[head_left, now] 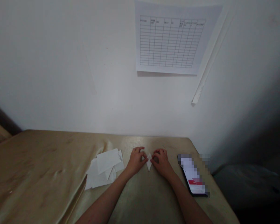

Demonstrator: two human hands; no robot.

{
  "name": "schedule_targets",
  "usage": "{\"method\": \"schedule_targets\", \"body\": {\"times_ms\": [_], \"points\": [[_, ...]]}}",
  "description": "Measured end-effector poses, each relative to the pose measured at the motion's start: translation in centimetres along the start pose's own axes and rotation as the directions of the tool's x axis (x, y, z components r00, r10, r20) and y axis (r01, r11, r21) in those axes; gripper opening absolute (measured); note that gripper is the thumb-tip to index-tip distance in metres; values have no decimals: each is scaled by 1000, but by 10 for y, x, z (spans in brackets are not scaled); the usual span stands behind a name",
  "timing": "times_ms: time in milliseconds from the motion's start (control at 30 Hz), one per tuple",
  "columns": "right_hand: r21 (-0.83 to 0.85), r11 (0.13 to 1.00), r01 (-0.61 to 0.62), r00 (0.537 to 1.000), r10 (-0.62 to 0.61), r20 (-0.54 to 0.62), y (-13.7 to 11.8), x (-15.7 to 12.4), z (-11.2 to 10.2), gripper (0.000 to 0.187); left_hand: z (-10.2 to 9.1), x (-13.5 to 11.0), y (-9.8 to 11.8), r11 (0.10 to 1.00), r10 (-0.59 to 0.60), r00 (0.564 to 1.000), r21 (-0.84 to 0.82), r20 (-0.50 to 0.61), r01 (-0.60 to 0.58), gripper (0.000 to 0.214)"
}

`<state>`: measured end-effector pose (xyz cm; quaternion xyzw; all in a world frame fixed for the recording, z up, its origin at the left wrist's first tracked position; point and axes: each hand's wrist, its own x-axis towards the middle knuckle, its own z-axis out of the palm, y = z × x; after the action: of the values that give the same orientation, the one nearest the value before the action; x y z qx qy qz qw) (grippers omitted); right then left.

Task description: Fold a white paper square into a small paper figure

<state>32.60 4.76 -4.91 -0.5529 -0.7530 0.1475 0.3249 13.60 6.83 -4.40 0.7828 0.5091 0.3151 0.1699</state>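
Note:
A small piece of folded white paper [149, 163], narrow and diamond-shaped, is between my two hands on the table. My left hand [137, 159] pinches its left edge with thumb and index finger, the other fingers curled loosely above. On the opposite edge, the thumb and fingertips of my right hand [160, 160] close on the paper. Its pointed top and bottom tips stick out between the hands.
Left of my arms lies a loose stack of white paper sheets [108, 164]. A phone [192, 175] with a lit screen rests on the right. The table [140, 199] has a shiny tan cover, wrinkled at left. A printed grid sheet [168, 43] hangs on the wall.

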Motion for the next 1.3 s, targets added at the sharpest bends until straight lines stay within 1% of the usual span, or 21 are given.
{"method": "schedule_targets", "body": {"times_ms": [100,200,267,400,567,700,967,1100,1300], "points": [[-2,1000,-19,1000,19,8,0,0,0,5,2,-1,1,1000,5,999,13,-36,-4,5],[-3,999,-33,999,33,2,0,1,-1,4,2,-2,2,1000,11,997,-2,-75,-12,13],[-2,999,-40,999,40,-6,1,1,-2,5,1,-1,3,1000,12,997,-21,-79,-14,16],[14,998,-53,999,53,-8,3,1,-1,4,-3,0,4,999,32,998,-27,-45,-34,10],[38,998,-49,999,49,-9,4,2,-2,5,-8,-2,2,997,72,997,23,2,-72,5],[24,999,-46,999,46,-8,4,2,-2,4,-11,-4,1,995,94,996,26,3,-94,5],[14,999,-37,999,37,-27,6,1,0,4,-9,-7,7,991,66,998,118,8,-67,7],[14,999,-45,999,45,-14,5,1,-1,5,-8,-9,8,990,43,999,133,16,-45,10],[26,998,-55,998,55,-8,3,1,-2,4,-14,-13,13,988,-5,997,157,82,-8,25]]}}
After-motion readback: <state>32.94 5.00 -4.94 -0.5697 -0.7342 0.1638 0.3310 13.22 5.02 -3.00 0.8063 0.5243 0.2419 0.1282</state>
